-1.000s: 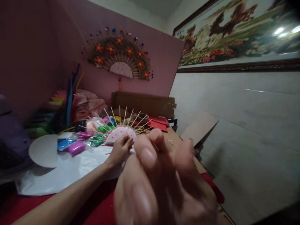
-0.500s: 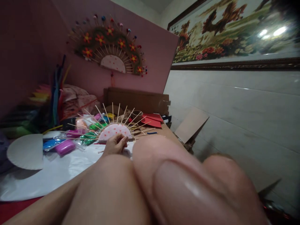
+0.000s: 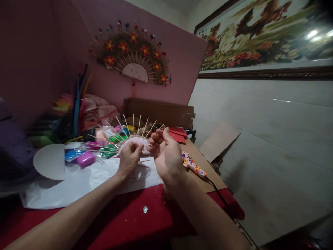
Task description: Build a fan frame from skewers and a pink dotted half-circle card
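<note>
A half-round fan frame, pink with red dots, has thin wooden sticks fanning out from its curved edge. At its lower edge my left hand has thumb and forefinger pinched together, apparently on the frame; the exact grip is hidden. My right hand is just beside the frame's right end, palm turned left, fingers loosely curled and thumb apart, with no object visible in it. It covers the sticks on that side. A flower-patterned glue gun with a black cord lies to the right of my right hand.
Packets of coloured clay and a white half-disc are on the left. Red paper lies at the back. A small clear gem-like piece rests on the red cloth. A finished fan hangs on the pink board.
My right hand, which was large and close to the camera, has moved forward to the fan frame. The glue gun and red cloth now show. The view has shifted slightly left.
</note>
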Motion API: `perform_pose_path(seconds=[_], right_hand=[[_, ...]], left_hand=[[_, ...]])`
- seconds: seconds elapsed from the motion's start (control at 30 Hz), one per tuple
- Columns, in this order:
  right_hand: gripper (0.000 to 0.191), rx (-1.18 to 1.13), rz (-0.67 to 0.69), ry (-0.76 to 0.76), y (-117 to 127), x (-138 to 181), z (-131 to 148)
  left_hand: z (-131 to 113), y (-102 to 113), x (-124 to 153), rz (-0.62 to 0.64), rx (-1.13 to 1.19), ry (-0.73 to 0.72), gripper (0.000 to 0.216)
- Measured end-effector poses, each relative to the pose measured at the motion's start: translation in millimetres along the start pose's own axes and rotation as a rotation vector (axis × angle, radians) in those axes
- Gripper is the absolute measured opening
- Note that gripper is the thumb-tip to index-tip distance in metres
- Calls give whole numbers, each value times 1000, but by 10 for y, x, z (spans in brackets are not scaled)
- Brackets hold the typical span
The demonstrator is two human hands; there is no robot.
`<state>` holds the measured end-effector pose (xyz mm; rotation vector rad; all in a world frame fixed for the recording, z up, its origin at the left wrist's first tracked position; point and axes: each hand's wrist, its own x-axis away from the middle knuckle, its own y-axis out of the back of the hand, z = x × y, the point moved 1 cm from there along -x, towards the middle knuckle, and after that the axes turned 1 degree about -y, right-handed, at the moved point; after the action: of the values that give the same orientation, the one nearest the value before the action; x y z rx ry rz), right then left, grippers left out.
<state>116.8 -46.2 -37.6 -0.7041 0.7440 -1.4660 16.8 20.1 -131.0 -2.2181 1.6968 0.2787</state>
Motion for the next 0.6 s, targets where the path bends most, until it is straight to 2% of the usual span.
perform_pose_path(seconds=[0.07, 0.17, 0.33, 0.47, 0.6], right_hand=[[19, 125, -190, -113, 227, -343, -80], [19, 241, -276, -260, 540, -628, -225], [12, 360, -189, -323, 797, -673, -369], [11, 270, -113, -388, 808, -624, -425], [12, 183, -129, -373, 787, -602, -469]], left_hand=[[-20, 39, -55, 8, -32, -35, 21], [-6, 86, -120, -42, -41, -30, 21], [40, 122, -161, -77, -34, 13, 22], [50, 132, -150, -95, -79, 48, 32], [80, 100, -90, -125, -78, 221, 32]])
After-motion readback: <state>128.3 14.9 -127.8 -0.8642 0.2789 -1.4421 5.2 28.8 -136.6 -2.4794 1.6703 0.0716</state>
